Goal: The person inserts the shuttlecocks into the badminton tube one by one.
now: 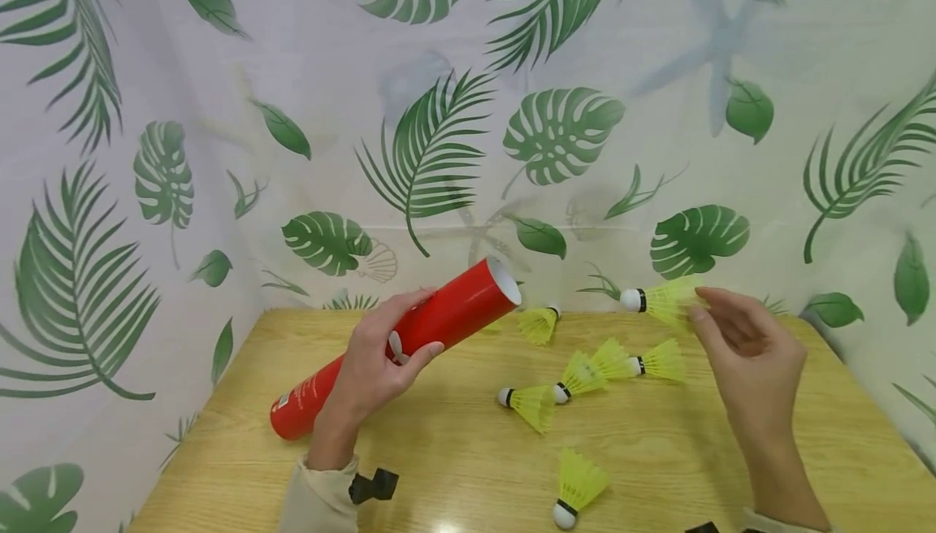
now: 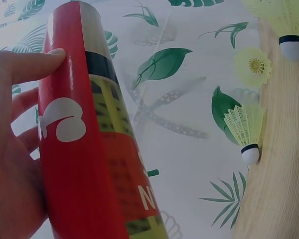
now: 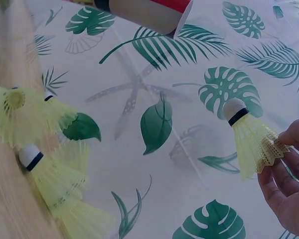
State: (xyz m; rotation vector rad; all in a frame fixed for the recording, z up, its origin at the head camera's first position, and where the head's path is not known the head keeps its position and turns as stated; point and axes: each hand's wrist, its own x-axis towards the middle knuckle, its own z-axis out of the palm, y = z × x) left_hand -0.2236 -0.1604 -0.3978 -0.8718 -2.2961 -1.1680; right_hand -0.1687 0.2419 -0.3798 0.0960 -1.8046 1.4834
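Observation:
My left hand [image 1: 373, 366] grips a red shuttlecock tube [image 1: 468, 303] round its middle. The tube tilts, its round white mouth up and to the right. In the left wrist view a clear strip [image 2: 109, 107] down its side shows yellow and dark bands inside. My right hand [image 1: 764, 362] pinches a yellow shuttlecock [image 3: 251, 144] by the skirt's edge, between thumb and fingers. This shuttlecock is held above the table, its white cork pointing left towards the tube's mouth, with a wide gap between them.
On the wooden table [image 1: 453, 452] several yellow shuttlecocks lie loose between the hands, some overlapping. One shuttlecock [image 1: 579, 484] rests nearer the front edge, another shuttlecock [image 1: 539, 325] at the back edge. A leaf-patterned cloth [image 1: 453, 54] hangs behind the table.

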